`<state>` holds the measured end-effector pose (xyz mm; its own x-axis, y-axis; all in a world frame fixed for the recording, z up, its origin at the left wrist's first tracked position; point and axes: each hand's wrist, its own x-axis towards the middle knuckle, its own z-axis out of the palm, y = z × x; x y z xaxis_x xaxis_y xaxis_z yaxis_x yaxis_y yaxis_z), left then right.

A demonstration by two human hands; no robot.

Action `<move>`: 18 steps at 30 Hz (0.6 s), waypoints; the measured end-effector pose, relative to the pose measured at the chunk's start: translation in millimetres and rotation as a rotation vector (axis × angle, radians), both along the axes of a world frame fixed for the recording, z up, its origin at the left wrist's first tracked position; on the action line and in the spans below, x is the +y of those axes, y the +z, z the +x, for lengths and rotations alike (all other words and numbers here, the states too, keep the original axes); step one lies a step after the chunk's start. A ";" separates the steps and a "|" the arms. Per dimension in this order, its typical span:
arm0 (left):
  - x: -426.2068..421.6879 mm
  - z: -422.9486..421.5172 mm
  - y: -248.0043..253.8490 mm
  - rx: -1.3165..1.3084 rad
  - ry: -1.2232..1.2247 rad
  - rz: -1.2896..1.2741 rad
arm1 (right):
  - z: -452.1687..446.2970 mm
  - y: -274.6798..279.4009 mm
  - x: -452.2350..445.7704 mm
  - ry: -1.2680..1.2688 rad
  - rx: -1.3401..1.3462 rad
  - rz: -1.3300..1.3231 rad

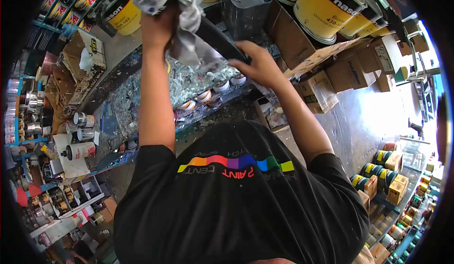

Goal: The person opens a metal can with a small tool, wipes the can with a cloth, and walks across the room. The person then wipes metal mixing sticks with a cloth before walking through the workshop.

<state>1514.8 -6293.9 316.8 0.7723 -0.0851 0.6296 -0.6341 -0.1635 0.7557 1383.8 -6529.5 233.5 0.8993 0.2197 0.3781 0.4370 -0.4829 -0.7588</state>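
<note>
My left hand [158,26] is raised over the bench with its fingers closed on a crumpled grey-white cloth [188,51]. The cloth hides part of those fingers and wraps about the upper end of a long, dark, flat bar-like piece [218,39]. At the lower right end of that piece, my right hand [257,63] grips it between thumb and fingers. What the dark piece belongs to cannot be made out. Beneath both hands lies the paint-splattered workbench [184,82].
A dark grey bin [246,13] stands behind the bench. Large yellow cans [326,11] sit on a cardboard box [295,42] at right. Another yellow can [126,19] is at back left. Small paint cans [203,96] line the shelf below the bench's front edge.
</note>
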 end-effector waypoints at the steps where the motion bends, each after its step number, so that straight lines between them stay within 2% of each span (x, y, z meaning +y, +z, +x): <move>1: -5.2 -10.4 4.9 0.028 -0.006 -0.106 | 7.8 23.5 6.5 -0.008 0.069 0.042; 2: -5.8 -16.7 9.1 0.057 -0.011 -0.211 | 17.1 31.0 5.7 0.006 0.037 0.048; 3: 3.1 -12.6 13.6 0.058 -0.531 -0.404 | 29.1 35.7 4.2 0.019 0.005 0.056; 4: 13.8 -15.9 15.4 0.140 -0.438 -0.595 | 37.9 42.0 2.5 0.030 -0.026 0.065; 5: 24.5 -19.2 17.0 0.203 -0.339 -0.793 | 43.2 53.9 -3.8 -0.092 -0.174 0.087; 6: 40.8 -15.7 15.5 0.230 -0.274 -0.789 | 49.0 71.0 -14.0 -0.208 -0.326 0.106; 7: 57.1 -12.2 14.1 0.259 -0.211 -0.784 | 52.0 93.3 -24.6 -0.214 -0.250 0.265; 9: 68.4 -29.7 -1.1 0.253 0.003 -0.524 | 63.3 148.9 -43.8 -0.200 -0.285 0.454; 10: 66.6 -43.8 -6.6 0.181 0.146 -0.330 | 74.8 172.8 -51.3 -0.177 -0.400 0.483; 12: 67.1 -50.9 -32.8 0.284 0.126 -0.275 | 98.4 198.4 -61.1 -0.156 -0.458 0.532; 13: 61.6 -59.9 -43.2 0.326 0.095 -0.316 | 111.7 206.1 -66.6 -0.148 -0.490 0.555; 16: 52.2 -74.6 -81.0 0.474 0.076 -0.336 | 166.9 202.3 -85.0 -0.226 -0.683 0.370; 17: 48.2 -82.5 -85.9 0.537 0.056 -0.354 | 172.1 199.4 -83.3 -0.246 -0.634 0.359; 18: 46.8 -88.6 -95.6 0.593 0.144 -0.301 | 180.8 192.2 -82.6 -0.208 -0.571 0.413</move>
